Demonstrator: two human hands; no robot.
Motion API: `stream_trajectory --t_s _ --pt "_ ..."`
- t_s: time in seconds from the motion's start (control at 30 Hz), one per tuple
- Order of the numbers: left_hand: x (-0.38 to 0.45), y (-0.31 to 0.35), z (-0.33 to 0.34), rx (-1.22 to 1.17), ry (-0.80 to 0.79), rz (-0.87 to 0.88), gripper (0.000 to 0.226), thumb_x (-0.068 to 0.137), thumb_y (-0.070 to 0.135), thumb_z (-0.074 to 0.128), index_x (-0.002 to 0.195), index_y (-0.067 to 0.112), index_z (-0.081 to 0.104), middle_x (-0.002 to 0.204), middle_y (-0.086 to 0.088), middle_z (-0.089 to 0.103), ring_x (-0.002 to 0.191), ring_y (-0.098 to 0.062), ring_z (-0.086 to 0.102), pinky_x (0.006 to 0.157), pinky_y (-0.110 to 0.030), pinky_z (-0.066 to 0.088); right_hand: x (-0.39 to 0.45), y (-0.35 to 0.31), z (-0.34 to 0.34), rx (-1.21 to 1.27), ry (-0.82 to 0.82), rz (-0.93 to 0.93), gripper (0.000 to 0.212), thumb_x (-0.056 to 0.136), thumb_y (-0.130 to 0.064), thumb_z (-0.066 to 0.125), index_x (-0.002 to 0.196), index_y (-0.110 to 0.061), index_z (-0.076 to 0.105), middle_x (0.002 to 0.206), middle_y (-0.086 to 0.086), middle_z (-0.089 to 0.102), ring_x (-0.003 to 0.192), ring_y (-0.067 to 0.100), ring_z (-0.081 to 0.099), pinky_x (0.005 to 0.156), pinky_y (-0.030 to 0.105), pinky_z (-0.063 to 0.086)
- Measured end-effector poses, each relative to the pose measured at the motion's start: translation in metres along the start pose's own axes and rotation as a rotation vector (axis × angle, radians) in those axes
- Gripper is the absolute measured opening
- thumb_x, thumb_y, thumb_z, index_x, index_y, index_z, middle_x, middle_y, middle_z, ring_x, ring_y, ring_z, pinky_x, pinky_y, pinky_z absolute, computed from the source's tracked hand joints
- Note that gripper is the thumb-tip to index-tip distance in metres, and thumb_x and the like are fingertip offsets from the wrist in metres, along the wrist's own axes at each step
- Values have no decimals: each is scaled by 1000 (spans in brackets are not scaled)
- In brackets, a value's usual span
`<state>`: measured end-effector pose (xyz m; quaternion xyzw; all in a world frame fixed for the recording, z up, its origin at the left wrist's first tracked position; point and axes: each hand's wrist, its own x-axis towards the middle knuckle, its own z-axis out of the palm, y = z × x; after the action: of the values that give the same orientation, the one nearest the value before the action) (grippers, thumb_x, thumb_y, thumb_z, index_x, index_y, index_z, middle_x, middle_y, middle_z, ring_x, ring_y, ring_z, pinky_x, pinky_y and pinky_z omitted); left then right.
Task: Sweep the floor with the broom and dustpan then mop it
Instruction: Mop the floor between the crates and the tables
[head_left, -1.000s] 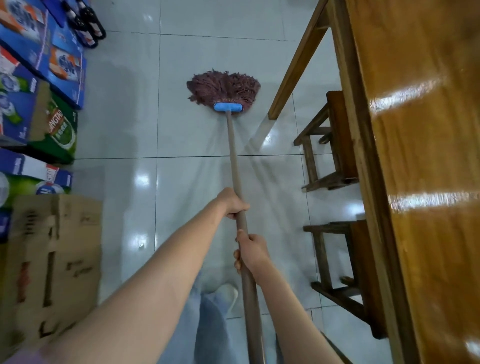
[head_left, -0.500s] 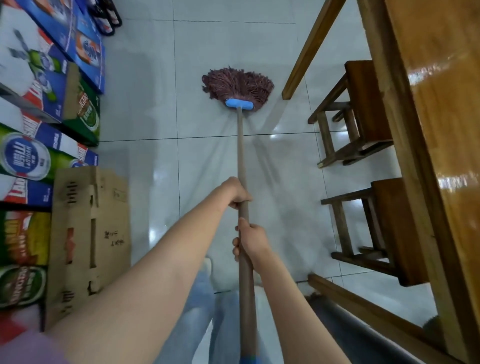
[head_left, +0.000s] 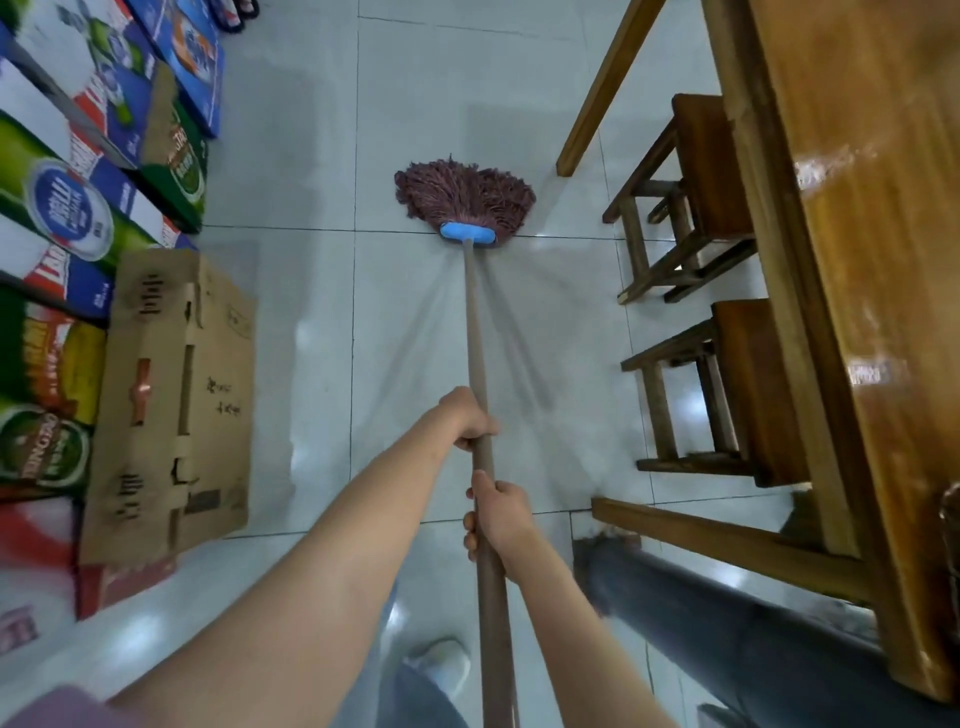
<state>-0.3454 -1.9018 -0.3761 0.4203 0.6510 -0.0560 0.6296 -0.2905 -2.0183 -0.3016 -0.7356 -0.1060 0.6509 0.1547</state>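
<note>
Both hands on mop handle (head_left: 475, 332). Left hand (head_left: 470, 421) higher up the shaft, fingers wrapped round it, gripping. Right hand (head_left: 496, 514) just below, also curled round the shaft, thumb along the near side. Small gap of bare handle between the two.

Mop head (head_left: 462, 195), reddish-brown strings, splayed flat on tiled floor (head_left: 291, 171), fanned away from the blue clamp (head_left: 466, 235). Clamp sitting right on a grout line. Handle running nearly straight from clamp back toward the camera, exiting at bottom edge. Wet streaks on the tiles either side of the handle, between mop head and hands.

Left side: stacked beer cartons (head_left: 67, 208), blue, green, red, with a plain cardboard box (head_left: 171, 395) leaning in front, near the mopped patch but apart from the mop.

Right side: glossy wooden table (head_left: 872, 260), two wooden stools (head_left: 691, 192) tucked partly under its edge, well clear of the mop head. Table leg (head_left: 602, 93) angled down to the floor just right of the mop head, not touching.

Bottom: light shoe (head_left: 441, 665) beside the handle. Dark trouser leg (head_left: 727, 623) at lower right, by the table's lower rail.
</note>
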Motion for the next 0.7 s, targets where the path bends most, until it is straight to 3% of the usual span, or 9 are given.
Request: stream_trajectory --t_s 0.23,0.4,0.7 --pt "-12 -40 28 -177 -12 55 19 79 8 68 82 8 49 102 -20 63 92 -34 68 79 -46 58 -14 39 -5 -76 28 -26 21 97 -28 43 90 -8 45 59 7 47 35 16 42 39 21 38" --pt "-1 -38 13 -240 -49 53 28 79 7 69 101 -2 55 95 -17 63 92 -35 69 81 -45 58 -6 24 0 -76 11 -29 20 98 -27 43 88 -9 43 61 8 45 37 17 40 37 18 37" --pt "39 14 -30 -266 -94 50 30 82 2 67 108 -6 55 90 -16 62 85 -32 65 80 -42 57 36 -43 5 -163 55 -20 22 97 -28 42 86 -9 45 62 7 46 35 16 41 38 21 39"
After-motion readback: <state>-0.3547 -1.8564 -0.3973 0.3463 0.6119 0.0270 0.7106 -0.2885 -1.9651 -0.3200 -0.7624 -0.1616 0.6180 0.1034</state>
